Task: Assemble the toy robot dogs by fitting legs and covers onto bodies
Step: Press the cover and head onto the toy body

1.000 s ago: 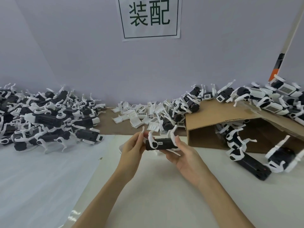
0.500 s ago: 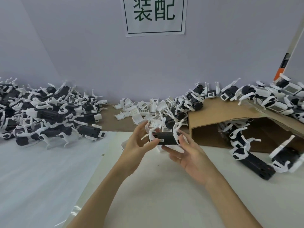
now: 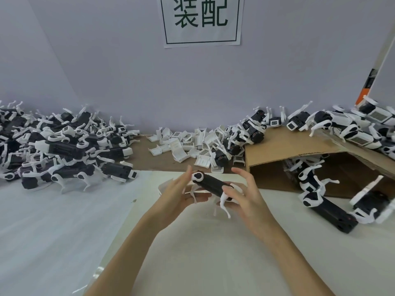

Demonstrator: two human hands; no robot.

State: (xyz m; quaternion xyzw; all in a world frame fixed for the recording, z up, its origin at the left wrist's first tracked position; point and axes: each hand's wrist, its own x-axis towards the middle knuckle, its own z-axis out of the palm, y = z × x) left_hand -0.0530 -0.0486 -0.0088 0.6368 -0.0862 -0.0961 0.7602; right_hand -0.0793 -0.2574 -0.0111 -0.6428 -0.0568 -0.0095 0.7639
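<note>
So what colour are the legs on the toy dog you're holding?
White legs on a black body, in the head view.

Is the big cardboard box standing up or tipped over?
Tipped over. The cardboard box lies on its side, its opening facing the person, toy dogs spilling out.

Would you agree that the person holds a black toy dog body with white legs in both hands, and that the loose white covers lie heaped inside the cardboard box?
Not quite: in the head view the loose white covers lie heaped on the table, left of the cardboard box. The rest holds.
</note>
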